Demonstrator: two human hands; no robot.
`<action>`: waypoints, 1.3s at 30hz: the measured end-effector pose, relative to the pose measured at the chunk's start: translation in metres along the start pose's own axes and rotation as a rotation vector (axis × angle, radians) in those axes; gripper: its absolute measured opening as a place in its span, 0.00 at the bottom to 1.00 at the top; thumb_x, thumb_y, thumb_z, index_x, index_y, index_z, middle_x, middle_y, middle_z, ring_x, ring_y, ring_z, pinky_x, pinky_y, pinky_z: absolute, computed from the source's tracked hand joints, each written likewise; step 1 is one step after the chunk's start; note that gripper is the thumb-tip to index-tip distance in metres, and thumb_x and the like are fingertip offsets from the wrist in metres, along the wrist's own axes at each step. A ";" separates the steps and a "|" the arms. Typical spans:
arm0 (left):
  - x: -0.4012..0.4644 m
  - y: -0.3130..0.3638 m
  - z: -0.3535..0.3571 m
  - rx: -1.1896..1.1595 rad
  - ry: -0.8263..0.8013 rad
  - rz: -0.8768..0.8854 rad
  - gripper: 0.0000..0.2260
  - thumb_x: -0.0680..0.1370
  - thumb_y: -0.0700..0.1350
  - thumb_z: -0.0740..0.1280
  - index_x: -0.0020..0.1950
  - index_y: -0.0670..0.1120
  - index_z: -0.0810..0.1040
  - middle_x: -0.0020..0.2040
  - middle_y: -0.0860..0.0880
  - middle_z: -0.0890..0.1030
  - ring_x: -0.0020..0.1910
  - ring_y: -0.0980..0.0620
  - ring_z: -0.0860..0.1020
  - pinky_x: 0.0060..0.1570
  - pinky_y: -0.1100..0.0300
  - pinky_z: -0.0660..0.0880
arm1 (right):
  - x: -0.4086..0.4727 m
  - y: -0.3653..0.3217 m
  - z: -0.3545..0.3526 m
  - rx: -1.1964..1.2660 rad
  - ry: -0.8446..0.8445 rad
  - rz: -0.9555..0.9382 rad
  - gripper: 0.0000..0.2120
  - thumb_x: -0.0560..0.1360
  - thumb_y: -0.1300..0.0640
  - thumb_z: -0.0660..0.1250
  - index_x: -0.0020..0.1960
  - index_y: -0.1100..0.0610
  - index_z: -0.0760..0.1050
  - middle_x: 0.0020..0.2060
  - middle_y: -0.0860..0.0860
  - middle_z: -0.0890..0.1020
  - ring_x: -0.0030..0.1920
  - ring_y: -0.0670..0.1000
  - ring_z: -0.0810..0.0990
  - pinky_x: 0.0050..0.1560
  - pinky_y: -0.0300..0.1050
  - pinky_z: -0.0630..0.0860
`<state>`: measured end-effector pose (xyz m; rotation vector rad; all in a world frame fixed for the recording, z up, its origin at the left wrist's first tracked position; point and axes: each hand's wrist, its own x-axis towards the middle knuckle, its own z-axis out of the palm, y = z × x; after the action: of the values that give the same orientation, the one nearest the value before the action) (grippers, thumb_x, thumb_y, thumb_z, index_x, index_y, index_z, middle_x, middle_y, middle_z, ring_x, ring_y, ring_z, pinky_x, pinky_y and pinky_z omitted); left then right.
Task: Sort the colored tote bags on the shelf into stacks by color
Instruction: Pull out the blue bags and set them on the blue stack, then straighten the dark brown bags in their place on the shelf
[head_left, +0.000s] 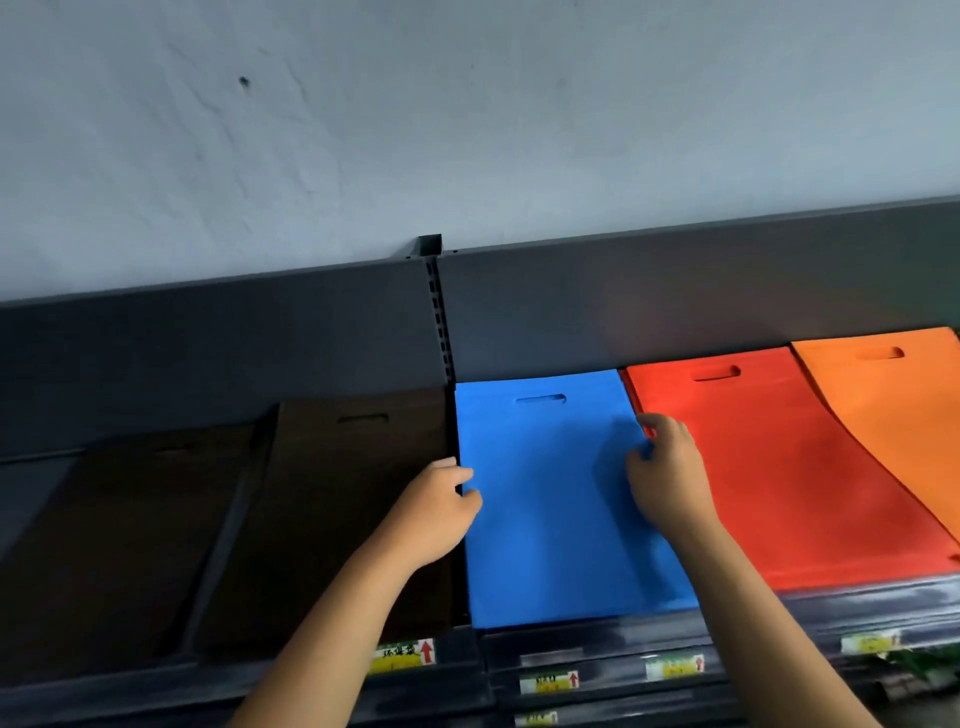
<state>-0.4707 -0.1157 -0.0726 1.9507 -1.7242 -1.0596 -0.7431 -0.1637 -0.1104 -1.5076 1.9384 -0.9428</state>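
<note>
Down front, yellow price labels (402, 657) along the shelf edge (597, 644). Just above, left hand (436, 512) pinching the left edge of the blue tote bag (550, 509), thumb on top, fingers curled under. Right hand (667, 475) gripping the same bag's right edge, fingertips at the seam with the red tote bag (779, 467). Blue bag lying flat on the shelf, handle slot away. Brown tote bags (332, 499) to the left, beyond the slotted upright (441, 322). Orange tote bag (893, 395) overlapping red on the far right. Behind all, dark back panel (675, 301), then pale wall (467, 114).

both hands (436, 512) gripping blue bag (550, 499)
</note>
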 end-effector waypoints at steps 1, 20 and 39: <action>0.003 -0.004 -0.003 -0.014 0.001 -0.007 0.12 0.83 0.41 0.60 0.43 0.52 0.60 0.43 0.56 0.65 0.39 0.52 0.67 0.41 0.58 0.64 | 0.000 -0.001 0.001 -0.004 0.008 -0.004 0.24 0.76 0.71 0.64 0.72 0.63 0.74 0.67 0.62 0.76 0.67 0.63 0.75 0.63 0.48 0.70; -0.038 -0.114 -0.120 -0.157 0.385 -0.140 0.16 0.84 0.45 0.63 0.72 0.55 0.75 0.67 0.57 0.77 0.59 0.56 0.79 0.61 0.52 0.79 | -0.043 -0.125 0.108 -0.001 -0.271 -0.214 0.20 0.81 0.55 0.71 0.71 0.56 0.75 0.67 0.50 0.78 0.67 0.51 0.77 0.58 0.40 0.68; -0.077 -0.357 -0.317 -0.082 0.512 -0.243 0.17 0.84 0.45 0.63 0.73 0.51 0.75 0.70 0.49 0.73 0.44 0.62 0.74 0.38 0.68 0.68 | -0.176 -0.305 0.330 -0.016 -0.536 -0.178 0.26 0.81 0.49 0.72 0.76 0.51 0.70 0.63 0.47 0.76 0.57 0.44 0.77 0.53 0.36 0.74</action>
<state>0.0066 -0.0375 -0.0776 2.1740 -1.1766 -0.6065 -0.2645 -0.1081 -0.0868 -1.7453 1.4497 -0.5141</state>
